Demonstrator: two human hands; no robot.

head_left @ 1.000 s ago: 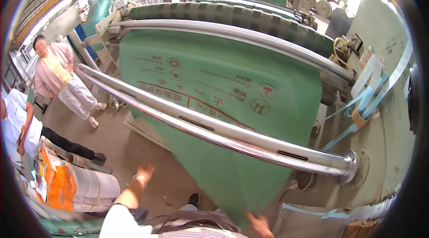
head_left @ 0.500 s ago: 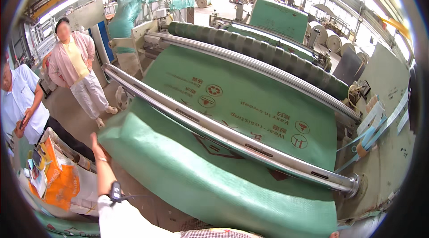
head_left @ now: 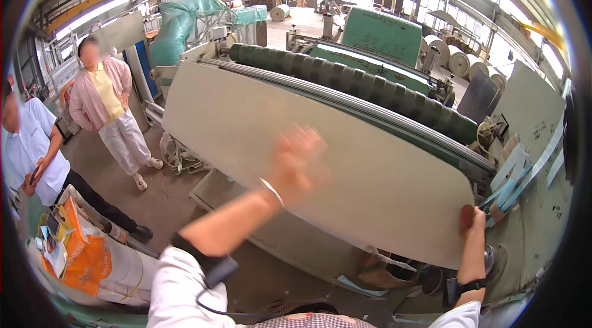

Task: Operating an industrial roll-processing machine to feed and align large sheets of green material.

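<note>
A broad pale beige sheet (head_left: 246, 124) with rounded ends covers the front of the machine, hiding most of the green sheet and the front metal bar. Above its middle is my left hand (head_left: 299, 164), smeared by motion, with a pale band on the wrist. Whether it touches the surface is unclear. At the beige sheet's right end, my right hand (head_left: 477, 222) is closed around a dark red rounded thing (head_left: 467, 219), pressed against the edge. I cannot tell whether the beige face is the underside of the green sheet.
Behind lies a dark banded roller (head_left: 351, 84) beside a metal rail (head_left: 308, 87). Two people stand at the left, one in a pink jacket (head_left: 114, 81), one in a light shirt (head_left: 46, 137). An orange bag (head_left: 83, 248) lies near left; a grey-green side panel (head_left: 530, 143) rises right.
The green printed sheet is now mostly covered by the beige one. My left hand has moved right from the green sheet's left edge. My right hand has risen from the lower right.
</note>
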